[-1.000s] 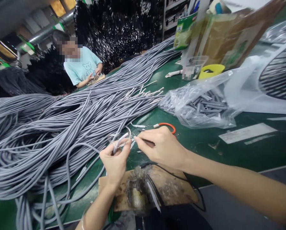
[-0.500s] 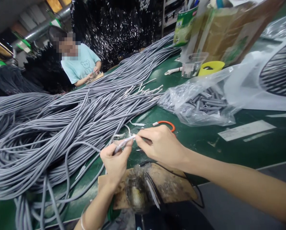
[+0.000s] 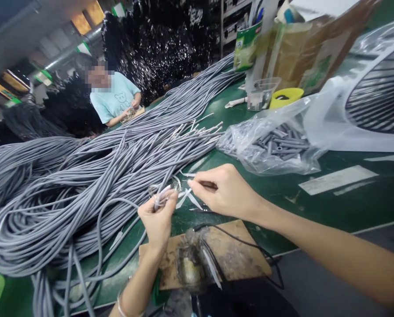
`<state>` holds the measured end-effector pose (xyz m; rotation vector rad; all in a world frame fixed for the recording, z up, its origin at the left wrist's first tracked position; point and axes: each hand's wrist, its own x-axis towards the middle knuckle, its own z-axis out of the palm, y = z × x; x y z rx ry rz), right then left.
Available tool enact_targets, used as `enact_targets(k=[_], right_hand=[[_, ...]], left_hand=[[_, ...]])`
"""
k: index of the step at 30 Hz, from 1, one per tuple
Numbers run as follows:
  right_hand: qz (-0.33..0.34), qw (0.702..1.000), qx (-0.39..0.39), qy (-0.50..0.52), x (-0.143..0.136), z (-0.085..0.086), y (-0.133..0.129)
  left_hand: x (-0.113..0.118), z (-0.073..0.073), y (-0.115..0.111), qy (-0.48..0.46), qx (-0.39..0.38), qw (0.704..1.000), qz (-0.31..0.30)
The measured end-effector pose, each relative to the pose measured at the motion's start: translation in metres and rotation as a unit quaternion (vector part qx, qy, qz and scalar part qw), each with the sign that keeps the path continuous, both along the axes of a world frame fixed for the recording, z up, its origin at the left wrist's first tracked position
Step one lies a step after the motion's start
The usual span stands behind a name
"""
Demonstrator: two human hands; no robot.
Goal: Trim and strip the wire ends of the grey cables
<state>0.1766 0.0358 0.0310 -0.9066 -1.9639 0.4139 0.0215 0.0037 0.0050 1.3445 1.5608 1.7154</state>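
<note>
My left hand (image 3: pixel 157 222) is closed around the end of a grey cable (image 3: pixel 162 194), with pale, loose strands curling about its tip. My right hand (image 3: pixel 231 193) is a short way to the right, thumb and index finger pressed together. Anything in that pinch is too small to make out. White strips (image 3: pixel 194 200) lie between the two hands on the green table (image 3: pixel 332 204). A large bundle of grey cables (image 3: pixel 111 176) spreads to the left, several of its stripped ends (image 3: pixel 213 128) pointing right.
Below my hands is a wooden board (image 3: pixel 239 259) carrying a worn metal block (image 3: pixel 190 266) and a black cord (image 3: pixel 249 242). A clear bag of grey tubes (image 3: pixel 282 143), a yellow ring (image 3: pixel 286 97), a green can (image 3: pixel 246 46) and a white fan (image 3: pixel 338 114) stand right. A co-worker (image 3: pixel 114 97) sits across.
My right hand has come away from the cable end in my left hand, leaving a gap. Pale strands now spread loosely at the cable tip. The orange loop is now hidden. The view has shifted slightly.
</note>
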Motion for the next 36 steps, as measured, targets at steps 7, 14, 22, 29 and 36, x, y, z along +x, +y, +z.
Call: enact_targets(k=[7, 14, 22, 29, 36], right_hand=[[-0.041, 0.996, -0.031, -0.076, -0.003, -0.009, 0.003], [-0.045, 0.979, -0.172, 0.095, -0.002, -0.009, 0.017], [0.213, 0.844, -0.435, 0.229, -0.019, -0.015, 0.015], [0.208, 0.825, -0.425, 0.308, -0.021, -0.01, 0.007], [0.194, 0.869, -0.363, 0.276, -0.023, -0.013, 0.003]], left_hand=[[0.005, 0.002, -0.005, 0.004, -0.028, 0.999, -0.02], [-0.004, -0.003, 0.002, -0.07, -0.032, 0.99, -0.115], [-0.01, -0.004, 0.003, -0.165, -0.024, 0.971, -0.174], [-0.007, 0.0, 0.005, -0.184, -0.041, 0.968, -0.164], [-0.003, -0.003, 0.007, -0.191, -0.053, 0.97, -0.139]])
